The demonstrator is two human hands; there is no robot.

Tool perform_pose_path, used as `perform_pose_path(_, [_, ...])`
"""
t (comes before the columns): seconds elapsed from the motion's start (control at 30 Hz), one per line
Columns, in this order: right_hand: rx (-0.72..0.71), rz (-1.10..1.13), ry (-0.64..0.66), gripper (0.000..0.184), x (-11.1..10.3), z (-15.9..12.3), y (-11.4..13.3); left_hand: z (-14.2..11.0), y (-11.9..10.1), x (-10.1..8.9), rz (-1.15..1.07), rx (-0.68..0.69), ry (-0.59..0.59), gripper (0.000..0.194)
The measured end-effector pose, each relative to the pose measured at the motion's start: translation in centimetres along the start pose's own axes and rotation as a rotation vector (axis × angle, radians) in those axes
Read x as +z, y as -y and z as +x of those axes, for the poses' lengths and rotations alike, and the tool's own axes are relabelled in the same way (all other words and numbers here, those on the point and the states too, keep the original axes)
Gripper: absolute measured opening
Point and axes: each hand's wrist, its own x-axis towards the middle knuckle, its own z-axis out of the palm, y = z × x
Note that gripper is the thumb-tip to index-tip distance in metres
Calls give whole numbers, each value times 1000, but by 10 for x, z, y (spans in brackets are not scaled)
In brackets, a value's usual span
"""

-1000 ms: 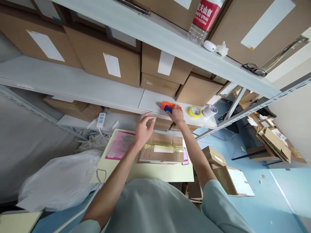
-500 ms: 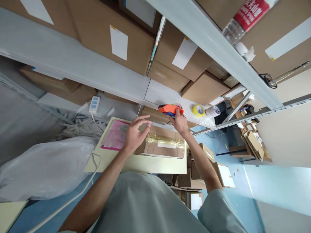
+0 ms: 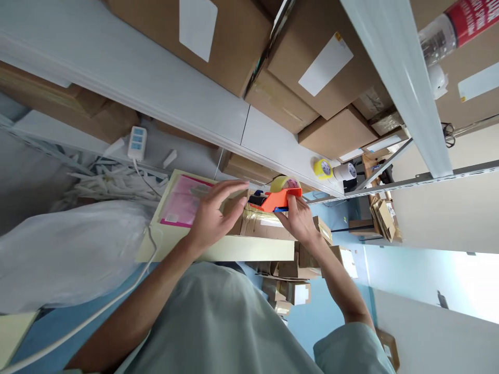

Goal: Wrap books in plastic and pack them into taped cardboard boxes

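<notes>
My right hand (image 3: 299,219) is closed round an orange and blue tape dispenser (image 3: 277,200) that carries a roll of yellowish tape (image 3: 281,183). The dispenser is held above a taped cardboard box (image 3: 262,227) and hides part of it. My left hand (image 3: 216,210) is to the left of the dispenser, thumb and fingers apart, with nothing in it. Its fingertips come close to the dispenser's black roller end; whether they touch I cannot tell. Under both hands, the box lies on a pale yellow tabletop (image 3: 249,250).
A pink sheet (image 3: 183,200) lies left of the box. Behind runs a grey shelf (image 3: 218,117) with cartons, a yellow tape roll (image 3: 323,169) and a white roll (image 3: 345,171). A power strip (image 3: 137,143) and a white plastic bag (image 3: 74,254) are at left. Cartons (image 3: 296,293) stand on the floor.
My right hand has brought the tape dispenser down from the shelf edge to over the box and turned it, so its tape roll shows. My left hand is now nearer to it. The view has shifted.
</notes>
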Motion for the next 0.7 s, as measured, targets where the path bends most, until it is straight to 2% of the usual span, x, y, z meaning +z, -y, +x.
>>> perform_pose_path(0.17, [-119, 8, 71, 37, -17, -4, 13, 1, 9, -7, 2, 22, 145, 21])
perform_pose_path(0.3, [-137, 32, 102, 46, -28, -6, 23, -1, 14, -11, -32, -14, 186, 21])
perform_pose_path(0.4, [-37, 31, 155, 58, -34, -6, 32, -1, 16, -16, -87, -84, 202, 24])
perform_pose_path(0.5, [88, 42, 265, 69, -42, -2, 44, -4, 23, -18, -146, -204, 239, 31])
perform_pose_path(0.63, [224, 54, 483, 61, -53, 10, 58, -19, 40, -8, -214, -404, 267, 44])
perform_pose_path(0.7, [249, 69, 589, 56, -61, 16, 62, -31, 50, 0, -264, -500, 267, 50])
